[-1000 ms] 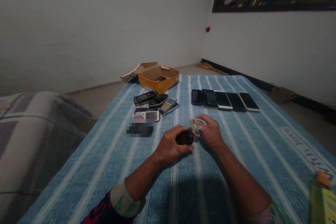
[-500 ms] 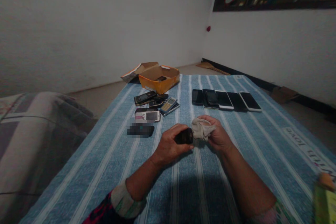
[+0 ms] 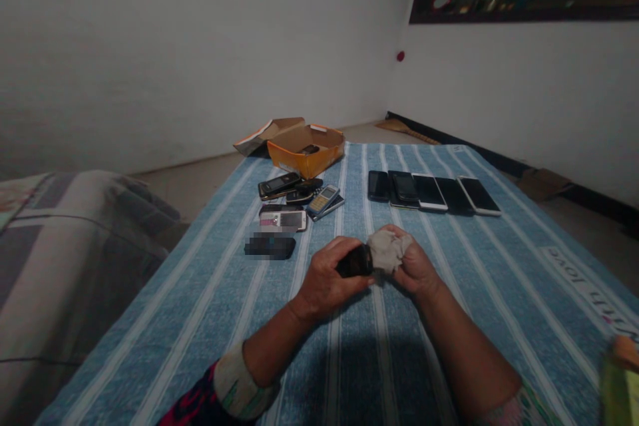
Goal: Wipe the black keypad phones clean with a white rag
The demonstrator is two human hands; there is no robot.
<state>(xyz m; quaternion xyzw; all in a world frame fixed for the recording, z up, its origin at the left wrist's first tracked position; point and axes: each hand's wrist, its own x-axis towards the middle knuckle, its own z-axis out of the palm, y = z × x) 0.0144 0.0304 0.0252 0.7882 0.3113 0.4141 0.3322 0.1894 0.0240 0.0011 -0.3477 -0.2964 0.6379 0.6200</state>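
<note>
One dark handset (image 3: 354,262) sits in the left hand (image 3: 327,277), gripped by its sides above the striped cover (image 3: 200,319), while the right hand (image 3: 418,266) holds a bunched pale rag (image 3: 386,250) that appears to touch the handset's right end. For even contact, brace the handset along its edges, leave its face free of fingertips, fold the rag to a flat pad and apply light strokes from end to end. Work short of the loose group of phones (image 3: 323,200) ahead on the left, the row of phones (image 3: 430,192) ahead on the right and, farthest, the open orange box (image 3: 299,164), to avoid knocks.
</note>
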